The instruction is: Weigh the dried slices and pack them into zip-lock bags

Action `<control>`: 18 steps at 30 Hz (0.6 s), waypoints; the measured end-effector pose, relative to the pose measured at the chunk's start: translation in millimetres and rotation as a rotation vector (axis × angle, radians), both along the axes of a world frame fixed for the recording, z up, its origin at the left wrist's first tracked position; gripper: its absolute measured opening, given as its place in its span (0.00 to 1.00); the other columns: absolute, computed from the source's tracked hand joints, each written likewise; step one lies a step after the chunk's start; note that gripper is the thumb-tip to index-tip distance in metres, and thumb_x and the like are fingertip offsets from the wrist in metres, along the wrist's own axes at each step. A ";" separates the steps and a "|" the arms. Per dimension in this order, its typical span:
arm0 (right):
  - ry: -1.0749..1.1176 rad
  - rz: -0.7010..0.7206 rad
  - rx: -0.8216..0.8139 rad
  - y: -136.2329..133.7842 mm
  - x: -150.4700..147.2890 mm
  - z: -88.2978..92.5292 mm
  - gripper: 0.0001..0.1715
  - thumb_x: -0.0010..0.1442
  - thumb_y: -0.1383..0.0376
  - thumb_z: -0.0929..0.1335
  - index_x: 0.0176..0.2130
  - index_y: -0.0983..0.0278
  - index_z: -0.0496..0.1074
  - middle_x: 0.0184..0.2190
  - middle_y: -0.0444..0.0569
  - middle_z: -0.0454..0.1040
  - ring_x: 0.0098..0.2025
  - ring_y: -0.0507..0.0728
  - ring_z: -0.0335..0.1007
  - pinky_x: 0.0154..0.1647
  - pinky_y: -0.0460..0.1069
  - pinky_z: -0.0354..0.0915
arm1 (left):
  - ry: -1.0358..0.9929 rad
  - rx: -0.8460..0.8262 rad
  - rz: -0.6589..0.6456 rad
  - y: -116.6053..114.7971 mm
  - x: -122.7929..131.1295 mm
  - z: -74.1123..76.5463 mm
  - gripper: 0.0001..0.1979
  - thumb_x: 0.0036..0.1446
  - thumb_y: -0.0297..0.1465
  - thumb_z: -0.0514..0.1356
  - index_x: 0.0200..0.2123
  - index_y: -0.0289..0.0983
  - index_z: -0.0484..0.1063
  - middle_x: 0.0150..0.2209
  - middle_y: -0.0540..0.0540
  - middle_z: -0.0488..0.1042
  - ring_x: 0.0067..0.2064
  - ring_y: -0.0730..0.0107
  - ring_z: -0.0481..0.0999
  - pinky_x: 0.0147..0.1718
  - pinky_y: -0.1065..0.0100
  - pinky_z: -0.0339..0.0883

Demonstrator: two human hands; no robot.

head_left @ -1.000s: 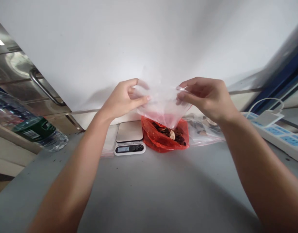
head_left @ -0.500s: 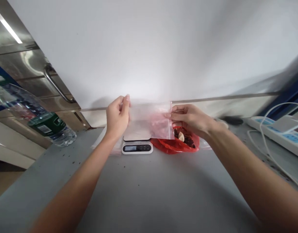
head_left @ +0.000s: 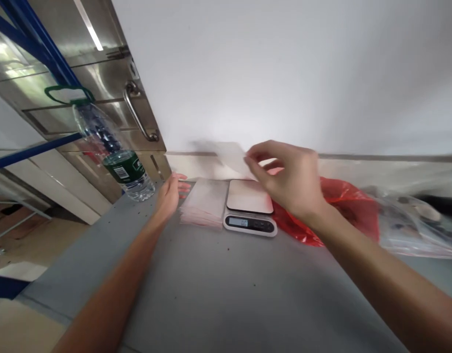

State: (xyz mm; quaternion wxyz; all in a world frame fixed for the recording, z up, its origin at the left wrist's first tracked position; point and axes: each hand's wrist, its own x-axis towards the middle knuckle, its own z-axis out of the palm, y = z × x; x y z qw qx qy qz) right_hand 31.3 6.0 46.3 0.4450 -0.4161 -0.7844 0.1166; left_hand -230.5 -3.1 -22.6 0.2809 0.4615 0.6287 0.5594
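Observation:
My right hand (head_left: pixel 288 174) is raised above the kitchen scale, thumb and fingertips pinching the edge of a clear zip bag (head_left: pixel 231 158). The bag is smeared by motion and hangs out to the left, against the wall. My left hand (head_left: pixel 170 193) is open, its fingers stretched toward a stack of clear zip bags (head_left: pixel 204 203) on the table. Just right of that stack, the white kitchen scale (head_left: pixel 249 196) has a bare plate and a lit display reading about 0.0. A red plastic bag (head_left: pixel 307 235) lies partly hidden behind my right hand and forearm.
A large plastic bottle (head_left: pixel 125 169) with a green label stands at the table's left edge, near a metal door with a handle (head_left: pixel 139 115). At the right lies a filled clear bag (head_left: pixel 413 230). The white wall (head_left: pixel 285 73) rises behind the grey table (head_left: pixel 218 294).
My left hand has let go of the zip bag and moved down left beside the stack. My right hand still holds the bag, now above the scale. The view has turned left.

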 end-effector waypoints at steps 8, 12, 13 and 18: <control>-0.898 0.310 -0.039 -9.5 -93.8 -37.9 0.17 0.72 0.69 0.62 0.52 0.66 0.78 0.45 0.60 0.82 0.47 0.64 0.80 0.41 0.52 0.66 | -0.085 -0.246 -0.023 0.3 -8.2 -12.8 0.33 0.69 0.60 0.45 0.43 0.39 0.75 0.37 0.40 0.82 0.40 0.58 0.83 0.34 0.67 0.75; -0.937 0.365 -0.096 -11.7 -97.4 -52.3 0.16 0.73 0.68 0.64 0.51 0.65 0.80 0.46 0.58 0.82 0.50 0.63 0.79 0.42 0.51 0.67 | 0.145 -0.235 -0.104 -0.2 -14.5 -16.0 0.35 0.69 0.58 0.41 0.42 0.37 0.77 0.37 0.38 0.82 0.40 0.54 0.84 0.37 0.60 0.79; -0.940 0.376 -0.103 -11.6 -96.3 -54.1 0.16 0.72 0.69 0.64 0.50 0.65 0.80 0.47 0.58 0.83 0.51 0.63 0.79 0.42 0.50 0.67 | 0.228 -0.210 -0.117 0.4 -16.4 -16.1 0.33 0.69 0.56 0.43 0.42 0.38 0.77 0.40 0.37 0.83 0.42 0.52 0.84 0.41 0.57 0.79; -0.931 0.406 -0.137 -12.5 -90.8 -61.4 0.20 0.74 0.71 0.60 0.50 0.69 0.80 0.50 0.59 0.82 0.54 0.64 0.77 0.46 0.52 0.69 | 0.764 0.004 -0.389 14.4 -22.1 -17.0 0.23 0.69 0.45 0.52 0.52 0.41 0.80 0.63 0.43 0.76 0.67 0.50 0.69 0.69 0.52 0.59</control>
